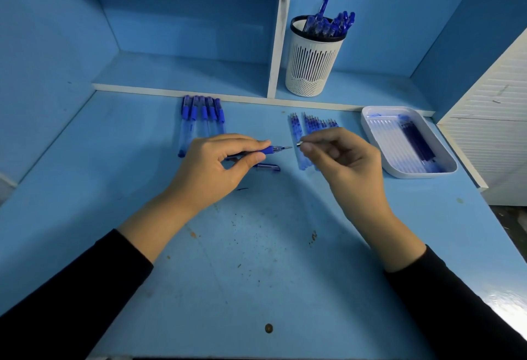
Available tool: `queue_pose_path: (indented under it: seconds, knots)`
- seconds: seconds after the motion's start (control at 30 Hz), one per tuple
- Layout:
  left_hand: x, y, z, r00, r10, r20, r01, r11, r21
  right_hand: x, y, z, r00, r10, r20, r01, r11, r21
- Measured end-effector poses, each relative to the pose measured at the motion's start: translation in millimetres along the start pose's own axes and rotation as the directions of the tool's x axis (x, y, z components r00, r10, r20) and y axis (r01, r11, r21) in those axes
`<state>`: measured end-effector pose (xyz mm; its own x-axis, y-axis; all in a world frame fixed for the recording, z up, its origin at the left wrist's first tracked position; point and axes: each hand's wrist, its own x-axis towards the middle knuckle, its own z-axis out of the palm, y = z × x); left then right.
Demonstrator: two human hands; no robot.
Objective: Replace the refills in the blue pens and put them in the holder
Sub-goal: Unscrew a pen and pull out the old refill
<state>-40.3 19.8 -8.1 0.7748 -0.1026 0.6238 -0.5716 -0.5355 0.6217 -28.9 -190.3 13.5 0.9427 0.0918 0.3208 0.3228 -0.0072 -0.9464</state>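
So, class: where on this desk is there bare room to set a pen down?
Free: the desk front, nearer than the left hand and right hand; also the strip left of the capped pens. Crowded: the back, from those pens past the refills to the tray.

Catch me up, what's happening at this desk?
A person is mid-refill. The left hand grips an uncapped blue pen, its refill tip exposed; the right hand pinches a metal nose piece off that tip. The cap lies on the desk. More capped pens wait at left, loose refills lie by the right hand, and the holder has several pens.
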Motion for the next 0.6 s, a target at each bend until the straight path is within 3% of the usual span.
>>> queue_pose_path:
  seconds: [0.2,0.47,0.6]
  knots:
    - [-1.8,3.2,3.7,0.999,0.040,0.015,-0.040,0.999,0.020,-5.6,5.2,4.7,0.993,0.017,0.119,-0.011,0.999,-0.048]
    - [-1.6,2.5,4.8,0.996,0.072,0.059,-0.073,0.997,0.025,-5.2,8.7,5.9,0.992,-0.021,0.125,0.067,0.923,-0.378]
    - [-0.2,3.1,4.2,0.996,0.075,0.046,-0.076,0.997,0.024,-4.3,5.7,2.4,0.978,-0.022,0.206,0.074,0.967,-0.244]
